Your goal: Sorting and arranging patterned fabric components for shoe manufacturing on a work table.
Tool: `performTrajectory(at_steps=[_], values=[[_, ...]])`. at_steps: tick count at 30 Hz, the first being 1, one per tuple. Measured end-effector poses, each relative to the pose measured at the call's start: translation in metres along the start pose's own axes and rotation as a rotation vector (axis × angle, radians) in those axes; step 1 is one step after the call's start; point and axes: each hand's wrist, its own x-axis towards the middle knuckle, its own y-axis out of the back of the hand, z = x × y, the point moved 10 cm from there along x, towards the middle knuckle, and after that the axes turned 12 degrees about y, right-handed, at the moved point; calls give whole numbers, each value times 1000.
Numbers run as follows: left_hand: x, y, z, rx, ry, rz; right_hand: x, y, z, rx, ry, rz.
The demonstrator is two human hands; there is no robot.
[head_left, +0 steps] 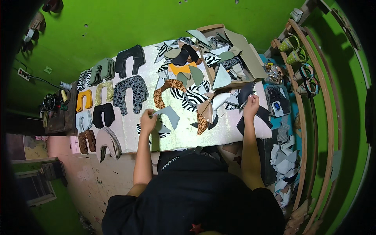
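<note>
My left hand [147, 121] pinches the edge of a pale grey curved leather cutout [170, 116]. Partly beneath that piece, a zebra-striped cutout [163, 131] lies on the white tabletop [133, 135]. At the table's right side, my right hand [251, 106] is closed, fingertips together; what it grips, if anything, is too small to make out. Black cutouts [263, 116] lie under and beside this hand, with another dark piece [245, 92] just beyond it. Between my hands rest leopard-print pieces [202, 124] and a loose heap of zebra-striped scraps [194, 98].
Stacks of horseshoe-shaped cutouts stand at left, among them black [130, 58], patterned grey [130, 94] and beige [108, 141]. A cardboard box [243, 53] full of scraps sits at the back. A sewing machine [49, 102] is far left; a wooden rack [303, 98] holds sandals at right.
</note>
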Motion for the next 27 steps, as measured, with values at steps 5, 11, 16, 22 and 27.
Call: performTrajectory(at_steps=[5,11,16,22,27], values=[[-15,4,46,175,-115,425,3,0,25,241,-234,30],[-38,-111,125,258,-497,-60,-1,1,30,77,-337,-98],[-33,-157,137,281,-609,-56,-18,-32,-6,-195,-28,-400],[-51,-172,143,304,-656,-236,-23,-33,2,-607,-174,-377],[-37,-113,115,10,-463,154,-18,-49,6,-563,-186,-364]])
